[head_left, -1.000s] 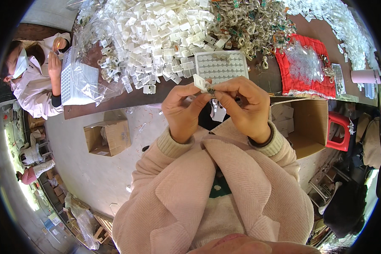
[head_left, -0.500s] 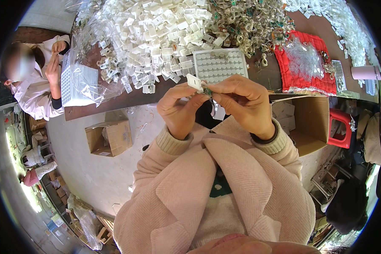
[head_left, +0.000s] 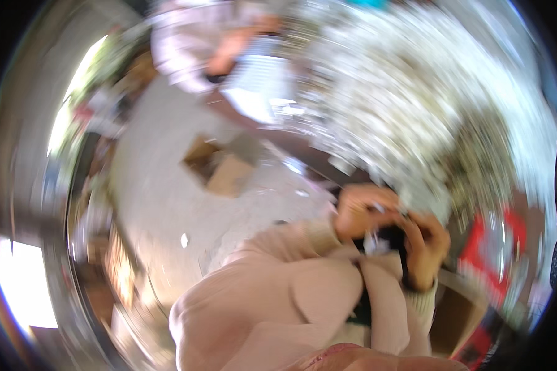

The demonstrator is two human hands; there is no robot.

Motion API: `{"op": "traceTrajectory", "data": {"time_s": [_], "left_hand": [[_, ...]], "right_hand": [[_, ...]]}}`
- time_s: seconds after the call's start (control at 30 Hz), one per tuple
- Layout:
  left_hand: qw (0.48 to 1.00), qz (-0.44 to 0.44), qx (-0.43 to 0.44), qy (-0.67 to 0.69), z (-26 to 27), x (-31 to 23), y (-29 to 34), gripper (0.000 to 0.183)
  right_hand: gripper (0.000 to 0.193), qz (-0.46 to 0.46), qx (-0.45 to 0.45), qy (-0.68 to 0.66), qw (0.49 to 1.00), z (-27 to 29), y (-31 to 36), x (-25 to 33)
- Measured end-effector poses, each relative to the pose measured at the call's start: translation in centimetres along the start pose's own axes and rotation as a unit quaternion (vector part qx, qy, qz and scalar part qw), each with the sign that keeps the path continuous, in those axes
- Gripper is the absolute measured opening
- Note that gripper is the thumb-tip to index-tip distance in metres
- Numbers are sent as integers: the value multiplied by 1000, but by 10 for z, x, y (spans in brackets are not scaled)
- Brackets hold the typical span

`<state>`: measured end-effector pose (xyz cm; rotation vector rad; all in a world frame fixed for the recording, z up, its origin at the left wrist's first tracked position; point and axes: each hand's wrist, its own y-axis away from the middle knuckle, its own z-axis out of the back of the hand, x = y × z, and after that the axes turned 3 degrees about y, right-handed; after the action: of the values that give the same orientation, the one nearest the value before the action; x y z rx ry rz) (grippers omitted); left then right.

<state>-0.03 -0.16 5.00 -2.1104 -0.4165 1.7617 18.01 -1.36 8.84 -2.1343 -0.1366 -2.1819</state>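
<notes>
While blur smears the view, left hand (head_left: 366, 211) and right hand (head_left: 428, 248) meet at a small pale piece (head_left: 379, 209)

Because strong blur runs across the whole scene, fine detail is unreliable. The outline of the small pale piece cannot be made out, and the fingers partly cover it. Beyond the hands, a heap of white parts (head_left: 377, 99) dissolves into streaks; past the right hand, a brownish-grey pile (head_left: 484, 164) is equally indistinct. Far to the left of the left hand, beyond the table edge, a co-worker's pale sleeve (head_left: 182, 46) is cut off by the upper rim, near a stack of white sheets (head_left: 260, 77). Whether any surface carries lettering cannot be told.

The left hand is curled, thumb and fingers together on the small pale piece, which sits between the two hands. The right hand is bent, its fingertips close to the same piece; whether they clamp it cannot be told. A whitish shape (head_left: 375, 242) shows just below the left fingertips, its kind unclear. To the right of the right hand lies a red cloth (head_left: 476, 247); nearer the wearer stands a cardboard box (head_left: 455, 312), partly hidden by the coat (head_left: 328, 290). Left of the left hand, an open carton (head_left: 229, 174) rests on the floor (head_left: 161, 179).
</notes>
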Motion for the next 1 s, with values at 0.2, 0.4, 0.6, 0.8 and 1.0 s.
{"op": "traceTrajectory", "data": {"time_s": [0.2, 0.4, 0.6, 0.8, 1.0], "left_hand": [[995, -82, -43, -26, 33, -28, 13, 19], [970, -139, -151, -129, 83, -74, 55, 21], [961, -100, -231, -111, 99, -108, 82, 20], [959, -109, -245, -93, 99, -114, 89, 18], [959, -107, -260, -23, 77, -94, 81, 20]], "right_hand": [[11, 76, 23, -11, 997, -48, -10, -13], [12, 216, 130, -19, 967, -117, -11, -11], [13, 185, 277, -47, 942, -151, -7, 8], [14, 243, 296, 13, 923, -152, -3, 18], [16, 204, 262, -12, 943, -140, 5, 10]]}}
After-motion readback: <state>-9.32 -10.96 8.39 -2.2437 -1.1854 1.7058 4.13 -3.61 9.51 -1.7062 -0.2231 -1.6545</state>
